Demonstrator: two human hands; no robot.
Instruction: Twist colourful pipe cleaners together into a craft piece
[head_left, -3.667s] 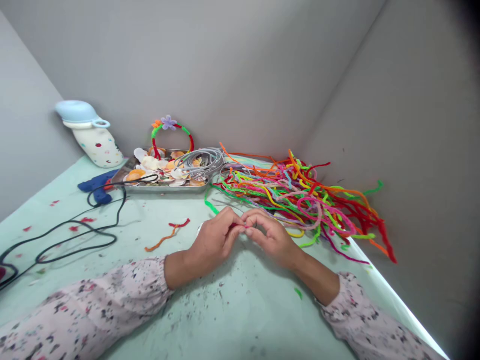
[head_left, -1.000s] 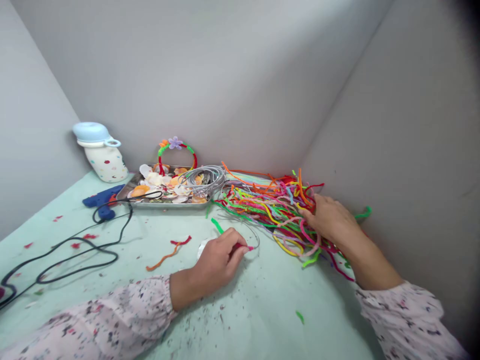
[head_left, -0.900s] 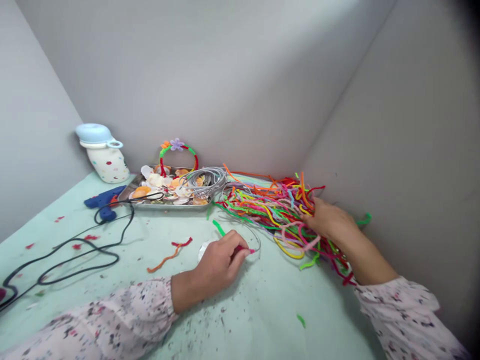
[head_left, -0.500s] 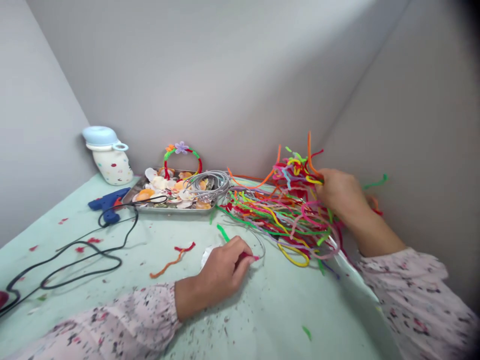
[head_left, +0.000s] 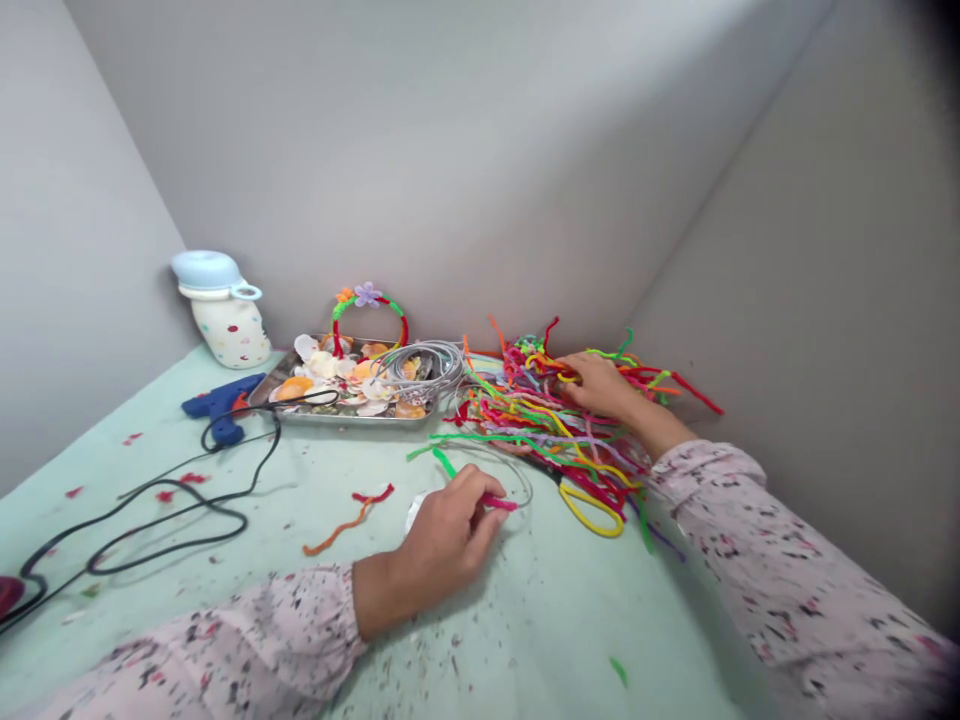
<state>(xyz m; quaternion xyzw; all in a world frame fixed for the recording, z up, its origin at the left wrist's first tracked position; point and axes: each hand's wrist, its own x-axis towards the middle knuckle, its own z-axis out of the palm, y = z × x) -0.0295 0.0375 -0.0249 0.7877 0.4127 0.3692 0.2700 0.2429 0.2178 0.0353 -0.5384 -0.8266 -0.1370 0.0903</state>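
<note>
My left hand (head_left: 454, 525) is closed around a wire wrapped in pipe cleaner. Its green end (head_left: 444, 462) sticks out behind the fingers and its pink end (head_left: 501, 502) pokes past the thumb, where a bare grey wire (head_left: 530, 485) curves away. On the right, my right hand (head_left: 596, 385) is down in a tangled heap of coloured pipe cleaners (head_left: 540, 415), fingers curled over some of them; the fingertips are partly hidden. Scissors with a yellow handle (head_left: 596, 512) lie partly under the heap's front edge.
A metal tray (head_left: 352, 421) carries shells, a coil of grey wire (head_left: 431, 368) and a flowered pipe-cleaner ring (head_left: 406, 330). To its left are a blue glue gun (head_left: 221, 405), black cords (head_left: 161, 488) and a bottle (head_left: 231, 325). An orange-red pipe-cleaner scrap (head_left: 349, 522) lies left of my left hand.
My right hand has moved left and down into the heap from its right side, and the raised pipe cleaners now lie lower. More of the yellow scissor handle shows. My left hand stays in place.
</note>
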